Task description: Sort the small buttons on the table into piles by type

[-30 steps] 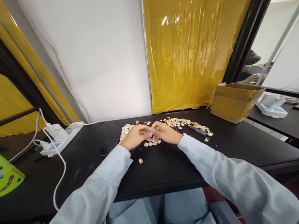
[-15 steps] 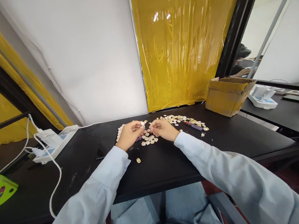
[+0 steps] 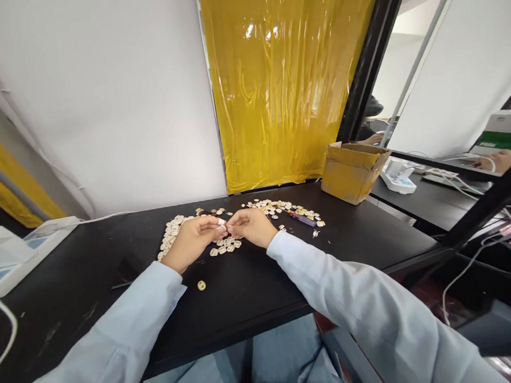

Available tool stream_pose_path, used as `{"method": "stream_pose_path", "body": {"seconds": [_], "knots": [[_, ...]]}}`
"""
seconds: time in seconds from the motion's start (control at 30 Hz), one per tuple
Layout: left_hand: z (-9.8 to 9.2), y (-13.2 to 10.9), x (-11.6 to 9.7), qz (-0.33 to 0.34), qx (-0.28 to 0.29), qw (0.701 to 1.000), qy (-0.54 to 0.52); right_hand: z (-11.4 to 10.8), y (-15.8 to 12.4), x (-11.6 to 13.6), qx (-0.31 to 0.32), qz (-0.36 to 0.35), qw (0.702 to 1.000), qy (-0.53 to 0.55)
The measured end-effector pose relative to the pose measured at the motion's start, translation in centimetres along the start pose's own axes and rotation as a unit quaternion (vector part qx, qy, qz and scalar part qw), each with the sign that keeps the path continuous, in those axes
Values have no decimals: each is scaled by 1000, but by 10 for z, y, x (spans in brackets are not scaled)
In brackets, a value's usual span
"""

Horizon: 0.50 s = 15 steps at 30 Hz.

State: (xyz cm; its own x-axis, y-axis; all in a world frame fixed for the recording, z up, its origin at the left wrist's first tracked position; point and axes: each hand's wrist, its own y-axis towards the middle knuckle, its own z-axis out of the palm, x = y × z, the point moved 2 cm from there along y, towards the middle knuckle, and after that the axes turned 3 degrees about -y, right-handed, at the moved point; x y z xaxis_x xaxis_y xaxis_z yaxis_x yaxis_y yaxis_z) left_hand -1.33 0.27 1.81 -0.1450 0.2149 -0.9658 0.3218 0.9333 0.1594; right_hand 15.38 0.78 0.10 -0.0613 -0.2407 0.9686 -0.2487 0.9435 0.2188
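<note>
My left hand is closed in a pinch on a small white piece above the black table. Right beside it, with fingertips meeting the left ones, my right hand is pinched too; whatever it grips is too small to name. Under and between the hands lie several cream rounded pieces with dark holes. More of these pale pieces spread left of my left hand. A single yellowish piece sits nearer the front edge. Beyond my right hand is a scattered pile, with a purple-handled screwdriver at its right end.
A worn cardboard box stands at the table's back right. On the left is a white power strip with cables. Yellow plastic sheeting hangs behind. At the far right, another person's hand shows beyond a black frame.
My view has turned to the right, so the table and hands appear further left. The two hands have come together, fingertips now touching around the small white piece.
</note>
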Motion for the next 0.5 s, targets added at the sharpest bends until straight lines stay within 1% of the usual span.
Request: {"method": "stream_pose_path", "body": {"seconds": [0.13, 0.3, 0.4, 0.5], "knots": [[2, -1, 0, 17, -10, 1000, 9, 2, 1, -2, -16, -14, 1000, 0], [2, -2, -2, 15, -33, 999, -11, 5, -1, -1, -46, 20, 999, 18], [1, -3, -3, 7, -38, 999, -27, 5, -1, 3, -65, 23, 997, 26], [1, -3, -2, 3, -39, 999, -37, 4, -1, 4, -60, 18, 998, 28]]}}
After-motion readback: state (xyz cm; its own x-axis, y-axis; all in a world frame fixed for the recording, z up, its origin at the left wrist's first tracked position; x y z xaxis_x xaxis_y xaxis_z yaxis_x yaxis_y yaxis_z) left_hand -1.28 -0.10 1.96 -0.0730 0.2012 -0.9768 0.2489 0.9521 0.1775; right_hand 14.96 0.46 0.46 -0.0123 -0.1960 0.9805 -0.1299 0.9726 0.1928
